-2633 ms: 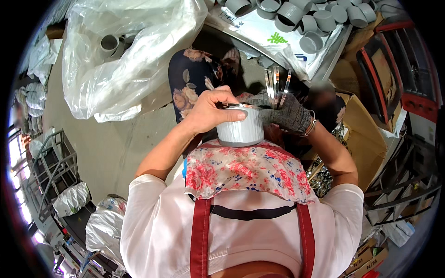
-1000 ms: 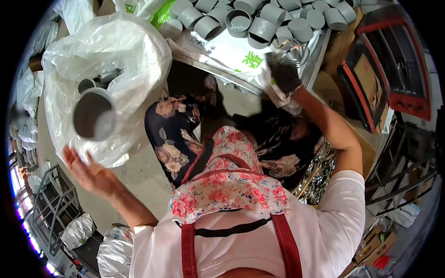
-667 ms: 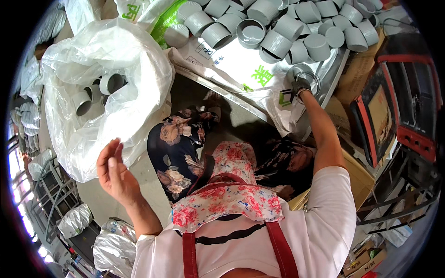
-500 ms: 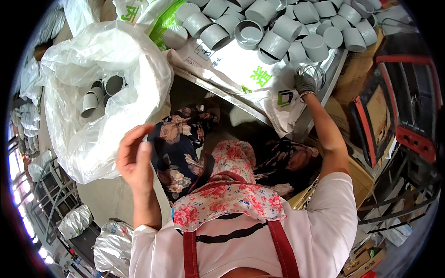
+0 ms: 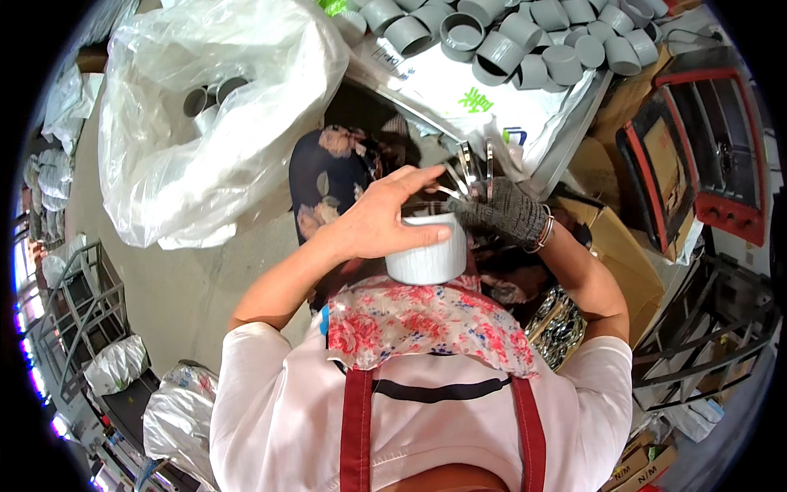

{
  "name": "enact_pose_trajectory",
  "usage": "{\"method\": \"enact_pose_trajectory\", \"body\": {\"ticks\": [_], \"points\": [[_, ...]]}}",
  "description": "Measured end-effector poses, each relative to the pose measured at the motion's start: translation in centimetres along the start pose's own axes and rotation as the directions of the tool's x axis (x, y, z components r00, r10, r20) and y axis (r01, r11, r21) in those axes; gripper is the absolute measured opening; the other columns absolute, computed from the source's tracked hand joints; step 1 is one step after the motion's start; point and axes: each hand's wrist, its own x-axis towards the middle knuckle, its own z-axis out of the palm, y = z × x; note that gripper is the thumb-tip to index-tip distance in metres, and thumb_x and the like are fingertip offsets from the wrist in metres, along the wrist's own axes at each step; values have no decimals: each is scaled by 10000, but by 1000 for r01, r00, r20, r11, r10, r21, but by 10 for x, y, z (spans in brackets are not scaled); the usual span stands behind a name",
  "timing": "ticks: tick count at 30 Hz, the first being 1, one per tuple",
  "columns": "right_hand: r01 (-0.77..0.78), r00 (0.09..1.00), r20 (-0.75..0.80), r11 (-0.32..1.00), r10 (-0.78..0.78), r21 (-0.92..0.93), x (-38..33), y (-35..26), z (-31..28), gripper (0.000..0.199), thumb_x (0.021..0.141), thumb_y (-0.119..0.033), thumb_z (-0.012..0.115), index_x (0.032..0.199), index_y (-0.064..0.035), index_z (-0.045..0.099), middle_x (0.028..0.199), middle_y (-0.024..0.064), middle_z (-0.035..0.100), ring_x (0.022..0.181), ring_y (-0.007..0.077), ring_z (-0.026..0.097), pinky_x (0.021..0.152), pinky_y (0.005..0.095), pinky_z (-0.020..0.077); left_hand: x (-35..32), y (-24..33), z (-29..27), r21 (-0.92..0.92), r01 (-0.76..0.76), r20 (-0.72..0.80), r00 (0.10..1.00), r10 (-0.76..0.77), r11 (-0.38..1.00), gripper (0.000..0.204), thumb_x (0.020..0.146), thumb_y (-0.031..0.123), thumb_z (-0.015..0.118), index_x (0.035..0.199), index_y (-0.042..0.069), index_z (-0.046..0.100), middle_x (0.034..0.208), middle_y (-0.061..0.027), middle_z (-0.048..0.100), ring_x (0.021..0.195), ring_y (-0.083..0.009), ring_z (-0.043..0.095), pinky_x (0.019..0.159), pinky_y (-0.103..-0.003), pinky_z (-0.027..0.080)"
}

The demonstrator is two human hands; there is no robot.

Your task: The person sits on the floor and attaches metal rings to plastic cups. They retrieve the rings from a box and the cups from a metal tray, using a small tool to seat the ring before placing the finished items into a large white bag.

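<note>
Close above my lap, my bare left hand (image 5: pixel 379 216) curls round a short grey plastic pipe fitting (image 5: pixel 426 261), thumb lying along its upper side. To its right, my right hand (image 5: pixel 507 215) wears a dark grey knit glove. Several thin shiny metal rings (image 5: pixel 489 168) stick up from the gloved fingers, which are closed on them. The glove comes up against the fitting's right side; whether it also grips the fitting is hidden. A fingertip of my left hand reaches close to the rings.
Many grey fittings (image 5: pixel 497 57) are heaped on a white printed sack (image 5: pixel 459 86) over a metal-edged table. At left, a large clear plastic bag (image 5: pixel 270 164) holds a few more. An open cardboard box (image 5: pixel 631 271) with shiny metal pieces (image 5: pixel 557 328) stands by my right arm.
My right hand has come back from the sack to my lap with the metal rings. My left hand, empty before, has moved right and now holds a grey fitting.
</note>
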Motion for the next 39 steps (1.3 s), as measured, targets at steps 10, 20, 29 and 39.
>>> {"method": "enact_pose_trajectory", "body": {"ticks": [10, 20, 29, 39], "points": [[-182, 973, -85, 940, 215, 290, -2, -49, 62, 244, 833, -212, 634, 1027, -63, 643, 828, 100, 641, 738, 222, 604, 680, 307, 492, -89, -42, 10, -255, 1, -106, 994, -29, 967, 241, 734, 42, 739, 973, 43, 701, 853, -1, 526, 830, -110, 491, 754, -238, 390], [-349, 936, 120, 918, 332, 186, 3, -37, 68, 258, 820, -298, 645, 881, -48, 670, 716, 114, 645, 652, 225, 612, 604, 322, 489, -107, -73, 22, -509, 35, -271, 942, -199, 860, 132, 785, 80, 703, 899, 16, 707, 1142, -60, 544, 981, -137, 515, 902, -291, 399], [-300, 792, -247, 708, 559, 639, -11, -75, 77, 258, 818, -198, 681, 994, -12, 655, 790, 44, 667, 749, 84, 593, 692, 249, 489, -105, -42, 19, -934, 224, 130, 938, -321, 278, 474, 868, 211, 576, 1270, -17, 467, 1213, -116, 553, 1118, -188, 528, 980, -315, 399], [-132, 932, -293, 954, 213, 271, -4, -75, 76, 217, 843, -149, 593, 1048, -84, 625, 975, 116, 623, 839, 255, 607, 716, 352, 502, -88, -18, 16, -924, 262, 125, 896, -426, 280, 127, 896, 130, 561, 898, 11, 606, 859, -51, 643, 752, -97, 607, 692, -241, 501]]}}
